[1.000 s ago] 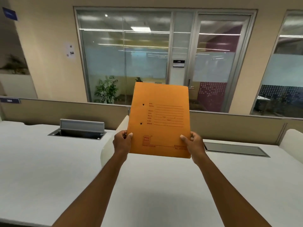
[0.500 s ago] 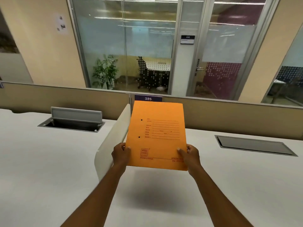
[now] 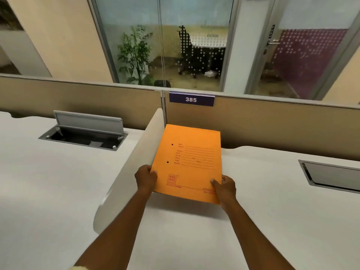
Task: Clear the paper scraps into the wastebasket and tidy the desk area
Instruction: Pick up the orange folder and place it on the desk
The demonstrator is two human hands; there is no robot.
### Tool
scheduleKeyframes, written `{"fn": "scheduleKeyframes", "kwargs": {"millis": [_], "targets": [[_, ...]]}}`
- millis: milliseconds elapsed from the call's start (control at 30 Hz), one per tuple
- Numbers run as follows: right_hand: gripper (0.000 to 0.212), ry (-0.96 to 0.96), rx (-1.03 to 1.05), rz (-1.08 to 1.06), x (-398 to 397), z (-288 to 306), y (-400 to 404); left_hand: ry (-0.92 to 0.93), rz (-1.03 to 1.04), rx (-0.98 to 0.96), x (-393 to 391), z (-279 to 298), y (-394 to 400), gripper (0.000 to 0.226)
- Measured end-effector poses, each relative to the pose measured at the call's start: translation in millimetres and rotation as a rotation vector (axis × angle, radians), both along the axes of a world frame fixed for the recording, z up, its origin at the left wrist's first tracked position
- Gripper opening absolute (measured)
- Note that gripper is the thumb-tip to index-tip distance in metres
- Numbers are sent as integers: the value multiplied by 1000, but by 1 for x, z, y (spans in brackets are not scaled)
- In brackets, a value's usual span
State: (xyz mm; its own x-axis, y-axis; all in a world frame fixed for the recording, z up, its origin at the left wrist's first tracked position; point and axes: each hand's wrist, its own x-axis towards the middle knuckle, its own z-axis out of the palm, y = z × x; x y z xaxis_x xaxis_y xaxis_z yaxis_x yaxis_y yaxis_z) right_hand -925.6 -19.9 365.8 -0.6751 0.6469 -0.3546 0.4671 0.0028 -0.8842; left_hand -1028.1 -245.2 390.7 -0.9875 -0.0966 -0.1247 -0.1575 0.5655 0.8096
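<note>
An orange paper file folder [image 3: 190, 160] with red printed lines and two punched holes is held in both hands above the white desk [image 3: 253, 221]. My left hand [image 3: 145, 179] grips its lower left edge. My right hand [image 3: 224, 189] grips its lower right corner. The folder tilts back, its near edge a little above the desk surface and its far edge toward the beige partition [image 3: 272, 123]. No paper scraps or wastebasket are in view.
A white curved divider [image 3: 132, 164] runs along the folder's left side, separating two desks. An open cable hatch [image 3: 85, 133] sits in the left desk, a closed one [image 3: 331, 176] in the right. A blue "385" sign [image 3: 191, 99] hangs on the partition.
Both hands have lowered the folder from upright at chest height to a tilted position low over the desk. The view has tipped downward and moved closer to the partition.
</note>
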Motion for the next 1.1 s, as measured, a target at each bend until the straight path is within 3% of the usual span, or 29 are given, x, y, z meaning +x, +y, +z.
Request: {"fn": "scheduleKeyframes", "kwargs": {"millis": [200, 533, 733, 1100], "targets": [[40, -57, 23, 7, -45, -37, 9, -12, 12, -211, -35, -31, 22, 11], [36, -66, 113, -12, -83, -67, 7, -34, -29, -440, -47, -66, 44, 24], [35, -96, 200, -19, -84, -70, 2, -55, -42, -441, -38, -75, 51, 23], [52, -353, 374, 106, -82, -63, 6, -22, -107, -307, -21, -66, 39, 26]]}}
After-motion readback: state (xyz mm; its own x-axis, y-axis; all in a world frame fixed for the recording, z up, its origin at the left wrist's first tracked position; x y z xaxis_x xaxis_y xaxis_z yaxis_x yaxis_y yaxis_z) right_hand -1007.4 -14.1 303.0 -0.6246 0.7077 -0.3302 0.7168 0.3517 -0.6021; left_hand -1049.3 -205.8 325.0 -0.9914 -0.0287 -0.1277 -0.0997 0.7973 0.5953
